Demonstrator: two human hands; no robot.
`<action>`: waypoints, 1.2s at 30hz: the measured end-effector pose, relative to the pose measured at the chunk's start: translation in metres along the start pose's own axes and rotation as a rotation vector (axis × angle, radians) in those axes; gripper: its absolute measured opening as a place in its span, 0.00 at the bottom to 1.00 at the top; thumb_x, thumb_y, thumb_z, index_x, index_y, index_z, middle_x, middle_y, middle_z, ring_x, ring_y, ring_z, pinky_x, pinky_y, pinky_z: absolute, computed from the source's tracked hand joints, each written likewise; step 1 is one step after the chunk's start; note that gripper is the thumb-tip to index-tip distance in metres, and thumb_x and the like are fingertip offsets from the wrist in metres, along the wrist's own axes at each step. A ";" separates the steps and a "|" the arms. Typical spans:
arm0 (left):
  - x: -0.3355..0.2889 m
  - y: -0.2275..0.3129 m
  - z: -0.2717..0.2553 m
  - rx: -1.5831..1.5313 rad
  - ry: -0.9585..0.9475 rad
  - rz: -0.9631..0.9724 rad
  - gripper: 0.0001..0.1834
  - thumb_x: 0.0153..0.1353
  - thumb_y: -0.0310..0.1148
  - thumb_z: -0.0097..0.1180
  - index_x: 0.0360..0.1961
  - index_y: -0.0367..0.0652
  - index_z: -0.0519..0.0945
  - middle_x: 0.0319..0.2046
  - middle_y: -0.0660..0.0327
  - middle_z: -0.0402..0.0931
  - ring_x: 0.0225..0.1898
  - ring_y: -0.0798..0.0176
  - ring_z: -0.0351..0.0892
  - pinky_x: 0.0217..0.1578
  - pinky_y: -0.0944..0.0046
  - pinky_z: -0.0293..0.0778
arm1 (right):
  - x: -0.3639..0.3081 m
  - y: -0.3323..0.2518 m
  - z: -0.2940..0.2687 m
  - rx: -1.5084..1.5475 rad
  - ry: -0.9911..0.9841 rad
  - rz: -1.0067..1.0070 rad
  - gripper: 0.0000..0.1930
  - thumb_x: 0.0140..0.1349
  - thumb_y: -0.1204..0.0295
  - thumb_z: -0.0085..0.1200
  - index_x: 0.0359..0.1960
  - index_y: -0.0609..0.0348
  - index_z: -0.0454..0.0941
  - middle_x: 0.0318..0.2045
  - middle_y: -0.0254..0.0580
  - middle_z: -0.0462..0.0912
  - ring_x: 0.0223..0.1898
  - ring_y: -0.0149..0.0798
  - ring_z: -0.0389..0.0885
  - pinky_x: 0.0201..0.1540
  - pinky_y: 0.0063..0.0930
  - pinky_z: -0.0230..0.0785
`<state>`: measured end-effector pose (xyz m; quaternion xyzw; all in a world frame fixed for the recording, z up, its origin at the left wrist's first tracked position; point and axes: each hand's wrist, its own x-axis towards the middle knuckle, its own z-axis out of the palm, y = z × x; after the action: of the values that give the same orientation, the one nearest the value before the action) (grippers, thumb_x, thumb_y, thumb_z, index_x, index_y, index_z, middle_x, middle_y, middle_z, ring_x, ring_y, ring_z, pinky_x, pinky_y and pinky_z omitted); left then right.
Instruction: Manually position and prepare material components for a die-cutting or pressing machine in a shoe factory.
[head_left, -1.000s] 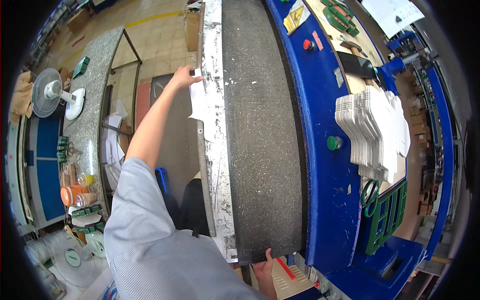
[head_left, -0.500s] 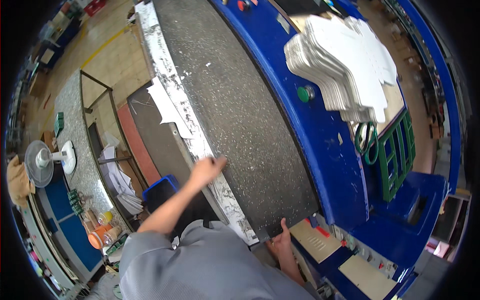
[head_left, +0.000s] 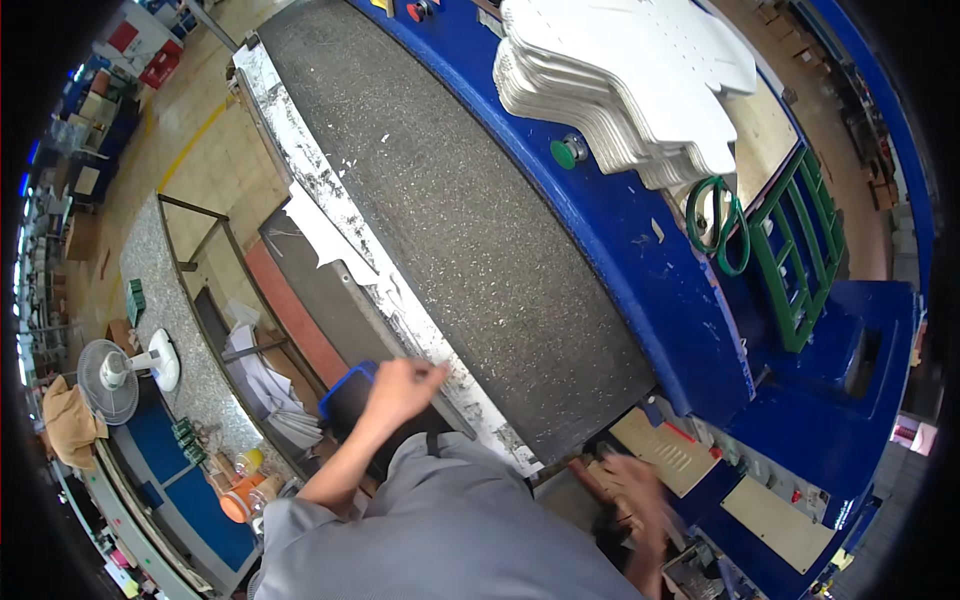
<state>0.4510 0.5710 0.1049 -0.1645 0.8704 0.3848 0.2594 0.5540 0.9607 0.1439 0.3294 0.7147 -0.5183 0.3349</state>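
While the left hand [head_left: 400, 385] rests with fingers curled loosely at the white, paint-flecked edge of the dark speckled belt [head_left: 450, 220], it grips nothing that shows. Left of it stand a white fan [head_left: 112, 378] and an orange container [head_left: 238, 503] on a grey speckled desk [head_left: 150, 300]; just below it sits a blue bin [head_left: 345, 395]. Right of it, the right hand [head_left: 635, 505] is blurred near tan cardboard pieces [head_left: 665, 450], so I cannot tell how open it is. Beyond, above that hand, a stack of white cut sheets [head_left: 620, 80] and a green round button [head_left: 565, 153] sit on the blue machine frame [head_left: 660, 270].
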 end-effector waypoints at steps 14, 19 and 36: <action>0.121 -0.124 0.021 -0.792 0.490 -0.163 0.34 0.57 0.42 0.62 0.56 0.32 0.60 0.51 0.49 0.70 0.53 0.56 0.70 0.54 0.60 0.65 | 0.054 -0.126 0.152 -0.642 -0.258 -0.656 0.25 0.62 0.52 0.50 0.50 0.61 0.73 0.49 0.53 0.76 0.50 0.54 0.74 0.51 0.40 0.68; 0.112 -0.125 0.005 -0.800 0.294 -0.234 0.34 0.59 0.43 0.59 0.56 0.31 0.60 0.53 0.47 0.69 0.54 0.54 0.70 0.56 0.60 0.65 | 0.161 -0.182 0.278 -0.825 0.026 -1.085 0.35 0.63 0.53 0.48 0.64 0.66 0.56 0.65 0.69 0.49 0.68 0.66 0.45 0.67 0.53 0.44; 0.217 -0.213 -0.263 -0.374 -0.032 0.083 0.19 0.63 0.41 0.53 0.48 0.38 0.77 0.37 0.55 0.81 0.38 0.63 0.80 0.42 0.64 0.73 | 0.251 -0.308 0.403 -0.896 0.597 -1.014 0.32 0.60 0.59 0.51 0.65 0.56 0.58 0.68 0.55 0.52 0.69 0.56 0.48 0.66 0.51 0.45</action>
<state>0.2928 0.2151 0.0050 -0.1676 0.7855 0.5528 0.2222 0.2177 0.5283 0.0021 -0.0827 0.9829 -0.1563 -0.0522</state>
